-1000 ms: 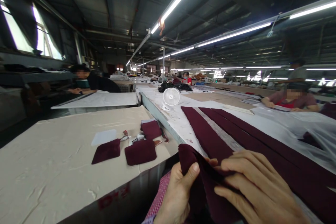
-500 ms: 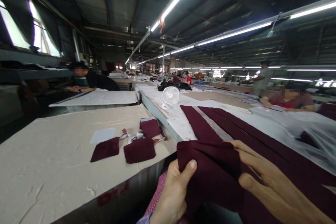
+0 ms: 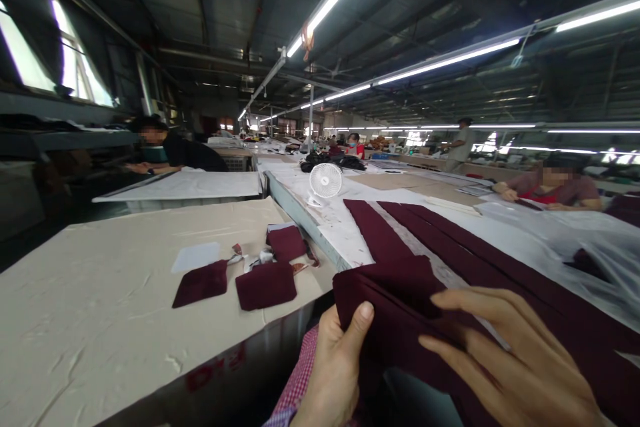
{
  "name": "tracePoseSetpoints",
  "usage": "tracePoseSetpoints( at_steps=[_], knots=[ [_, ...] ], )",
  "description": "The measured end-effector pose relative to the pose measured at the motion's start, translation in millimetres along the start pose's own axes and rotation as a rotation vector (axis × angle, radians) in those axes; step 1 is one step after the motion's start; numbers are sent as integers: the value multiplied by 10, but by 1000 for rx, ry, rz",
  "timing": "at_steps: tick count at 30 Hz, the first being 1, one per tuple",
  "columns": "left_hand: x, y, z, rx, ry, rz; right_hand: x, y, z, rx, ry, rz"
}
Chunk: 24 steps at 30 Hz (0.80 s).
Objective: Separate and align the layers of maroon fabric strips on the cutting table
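A folded piece of maroon fabric (image 3: 385, 287) is pinched at its left edge by my left hand (image 3: 340, 353), thumb on top. My right hand (image 3: 505, 340) is at the fabric's right side, thumb and fingers apart, with fingertips touching its folds. Long maroon strips (image 3: 450, 233) lie on the white-covered table (image 3: 330, 213) beyond. On the cream-covered table (image 3: 110, 267) at left are small maroon pieces (image 3: 266, 285) and a pale rectangular piece (image 3: 196, 257).
A small white fan (image 3: 325, 180) stands on the far table near a dark heap (image 3: 345, 161). Clear plastic sheeting (image 3: 555, 240) lies at right. One person (image 3: 555, 187) leans over the table at right, another (image 3: 185, 150) at far left.
My right hand's fingers have spread and shifted on the fabric, whose upper layer now stands more open. A standing person in the background has moved left.
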State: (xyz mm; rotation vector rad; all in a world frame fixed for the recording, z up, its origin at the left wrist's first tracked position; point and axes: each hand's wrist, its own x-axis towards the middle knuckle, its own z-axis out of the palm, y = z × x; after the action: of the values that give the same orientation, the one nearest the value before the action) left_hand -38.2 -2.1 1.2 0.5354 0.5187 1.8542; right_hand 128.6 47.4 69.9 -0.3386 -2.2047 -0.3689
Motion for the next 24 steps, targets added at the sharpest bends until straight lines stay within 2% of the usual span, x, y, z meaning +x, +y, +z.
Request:
tracePoseSetpoints(
  at_steps=[3, 6, 8, 12, 15, 19, 24],
  knots=[
    [-23, 6, 18, -38, -19, -18, 65, -47, 35, 164, -82, 216],
    [-62, 32, 41, -81, -19, -76, 143, -57, 61, 365, -259, 560],
    [-83, 45, 45, -108, -12, -136, 176, -48, 59, 484, -351, 696],
    [-93, 50, 28, -155, -65, -198, 180, -17, 37, 546, -422, 806],
    [-92, 54, 19, -152, -69, -199, 130, 15, 33, 569, -457, 875],
    [-104, 70, 20, -132, -104, -188, 51, 69, 47, 713, -488, 956],
    [-117, 54, 27, -139, -104, -183, 98, 80, 46, 819, -529, 1006]
  ],
)
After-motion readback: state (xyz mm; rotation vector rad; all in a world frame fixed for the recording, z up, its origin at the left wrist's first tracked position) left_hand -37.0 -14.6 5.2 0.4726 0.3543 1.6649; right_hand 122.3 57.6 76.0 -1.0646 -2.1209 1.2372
